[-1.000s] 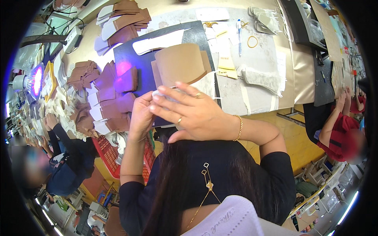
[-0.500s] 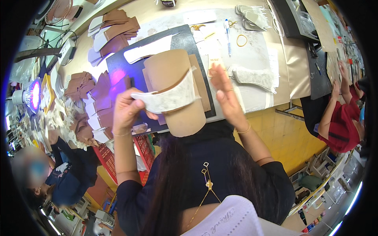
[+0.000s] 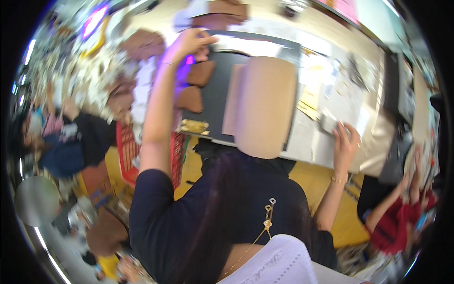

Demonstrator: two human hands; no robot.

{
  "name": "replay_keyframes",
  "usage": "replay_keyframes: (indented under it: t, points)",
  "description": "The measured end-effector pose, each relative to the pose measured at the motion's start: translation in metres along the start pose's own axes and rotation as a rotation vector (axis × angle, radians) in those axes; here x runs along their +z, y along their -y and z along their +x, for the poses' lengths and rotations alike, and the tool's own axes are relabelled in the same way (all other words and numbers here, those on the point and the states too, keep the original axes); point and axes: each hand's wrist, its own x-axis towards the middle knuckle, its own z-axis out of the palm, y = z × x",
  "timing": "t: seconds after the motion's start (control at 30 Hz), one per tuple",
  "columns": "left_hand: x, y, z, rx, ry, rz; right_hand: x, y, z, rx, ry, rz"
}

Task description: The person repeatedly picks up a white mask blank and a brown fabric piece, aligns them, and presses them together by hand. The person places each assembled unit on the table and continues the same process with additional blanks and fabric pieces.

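My left hand (image 3: 193, 45) reaches to the far side of the black mat (image 3: 215, 106), its fingers bent at the near end of a white curved strip (image 3: 250, 46). Motion blurs it, so whether it grips the strip is unclear. Off to the right, my right hand (image 3: 346, 144) pinches the edge of a pale curved piece (image 3: 327, 122) lying on the grey work surface, with its other fingers spread. Between my hands stands a tan rounded block (image 3: 266, 106), nothing on its curved top. Small brown pieces (image 3: 190, 98) lie on the mat's left part.
Brown and white cut pieces (image 3: 142, 45) crowd the table's left side. A red crate (image 3: 126, 154) is below the left edge. Yellow paper (image 3: 309, 102) and a dark tool (image 3: 358, 71) lie to the right. Co-workers sit at both sides, one in a red top (image 3: 392, 225).
The view has turned left. The pale curved piece is off the block and out of my left hand, which has moved to the mat's far side. My right hand has moved right and down.
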Motion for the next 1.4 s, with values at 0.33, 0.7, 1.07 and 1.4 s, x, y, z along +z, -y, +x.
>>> replay_keyframes:
  t: [0.33, 0.7, 1.07, 1.4]
  points:
    - [-0.101, 0.111, -0.102, -0.382, -0.512, 0.337, -0.020, 0.003, 0.011, -0.078, 0.235, -0.072]
    - [-0.061, 0.127, -0.104, -0.146, -0.896, 0.674, -0.052, 0.008, 0.024, 0.193, 0.462, 0.256]
    - [-0.040, -0.017, -0.191, 0.245, -0.354, -0.551, -0.057, 0.010, 0.031, 0.461, 0.301, 0.871]
    - [0.081, -0.076, -0.162, -0.069, 0.356, -0.693, -0.099, 0.088, 0.075, 0.125, 0.185, 1.083]
